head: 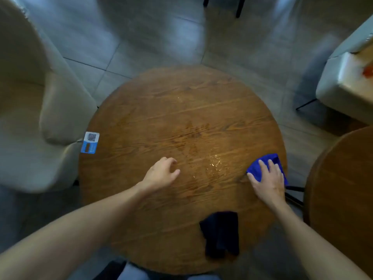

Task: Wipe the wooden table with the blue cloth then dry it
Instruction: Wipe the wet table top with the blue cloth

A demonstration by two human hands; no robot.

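Closest to the camera lies a dark folded cloth [221, 233] on the near edge of the wooden table [161, 110], and no hand touches it. I think it is for the drying.

Farther out, the right hand [267, 178] lies flat with spread fingers on the blue cloth [262, 160] and presses it on the table close to the right rim; it does not close around the cloth. The left hand [161, 172] rests on the wood with loosely curled fingers and holds nothing.

Between the hands a wet shine [216, 164] with small drops is on the wood, and darker streaks run to the centre. The far half looks dry, so the wiping seems partly done, and the drying is not yet begun. A small card [90, 142] stays at the left rim.
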